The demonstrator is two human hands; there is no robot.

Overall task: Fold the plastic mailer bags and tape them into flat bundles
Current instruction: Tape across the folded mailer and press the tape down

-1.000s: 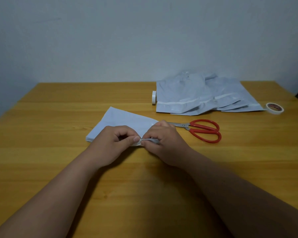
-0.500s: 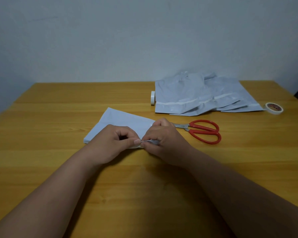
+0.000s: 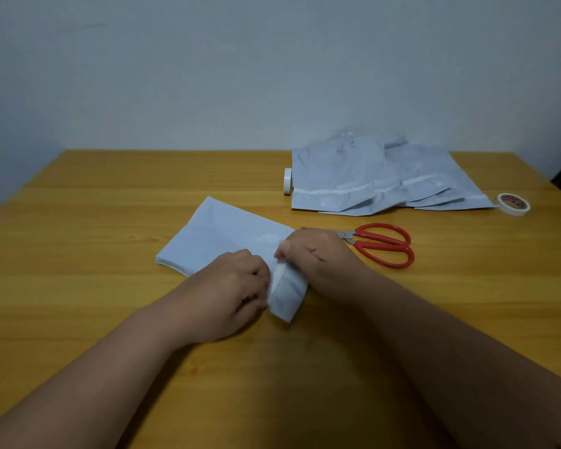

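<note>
Both hands, the left hand (image 3: 237, 286) and right hand (image 3: 318, 257), pinch the near flap of the pale grey folded plastic mailer bag (image 3: 221, 238) lying mid-desk, so fingers should keep edges aligned and press the crease flat before taping.

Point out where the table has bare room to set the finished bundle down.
Bare wood: the far-left stretch between the table edge and the folded mailer, and the near-right area beyond the right hand. Crowded: far right, with the mailer pile, scissors and both tape rolls.
</note>
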